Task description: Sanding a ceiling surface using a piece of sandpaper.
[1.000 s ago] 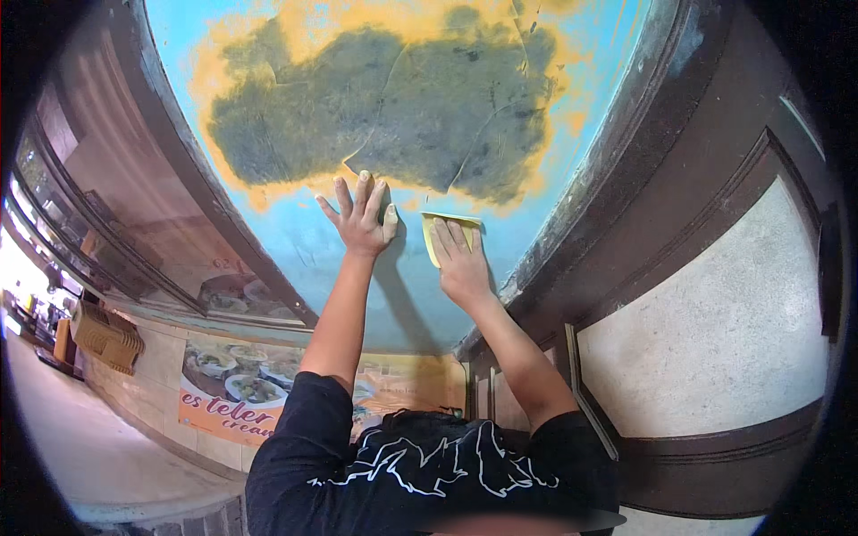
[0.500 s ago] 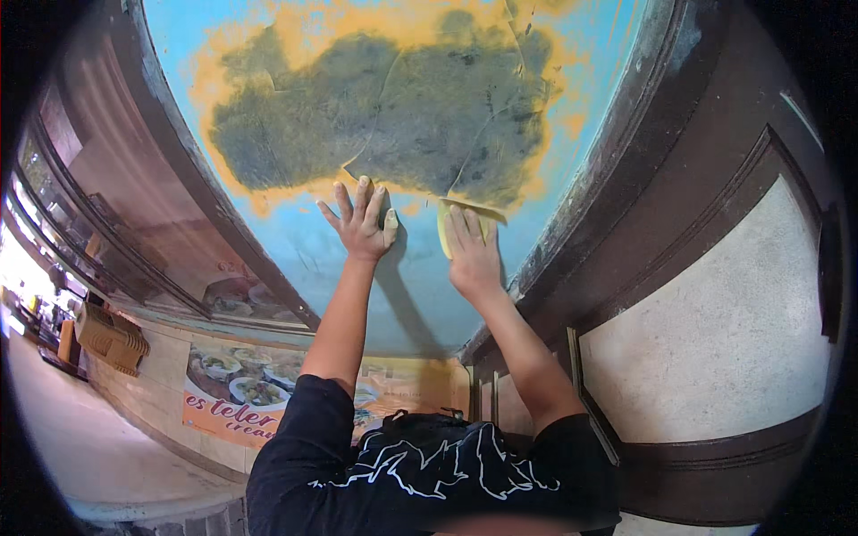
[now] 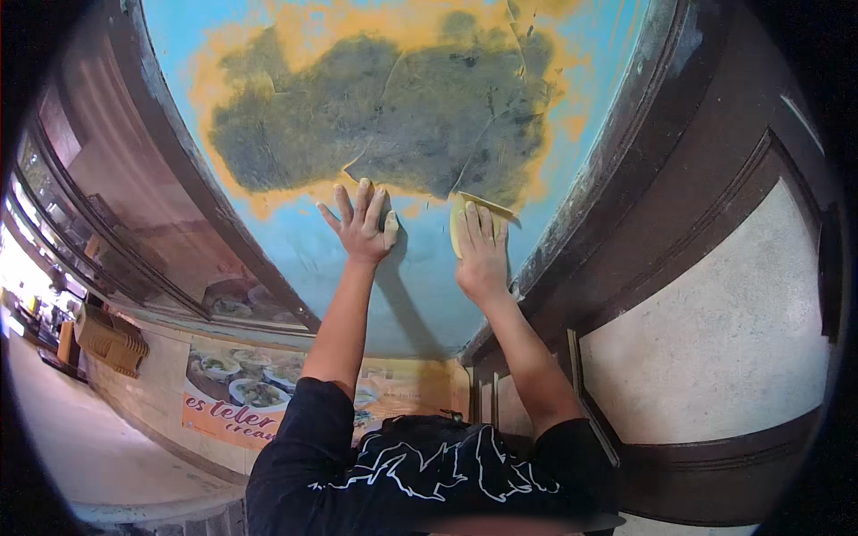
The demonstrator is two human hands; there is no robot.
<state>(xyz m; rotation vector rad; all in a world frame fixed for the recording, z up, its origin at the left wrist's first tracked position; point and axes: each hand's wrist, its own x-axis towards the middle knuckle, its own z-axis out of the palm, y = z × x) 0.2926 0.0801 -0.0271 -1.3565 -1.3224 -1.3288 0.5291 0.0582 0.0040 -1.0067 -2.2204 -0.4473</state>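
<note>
My left hand lies flat with fingers spread on the blue painted surface, just below the edge of a large dark grey patch ringed in orange. My right hand presses a yellow sanding pad against the same surface at the patch's lower edge. The pad is mostly covered by my fingers. Both forearms reach up from my black printed shirt at the lower edge.
A dark brown frame curves along the right of the blue surface, with a pale rough panel beyond it. On the left run reddish glass panes. Below them hangs a food picture banner over a pavement.
My right hand has slid the yellow pad a little upward toward the dark patch's edge. My left hand has stayed flat in about the same place.
</note>
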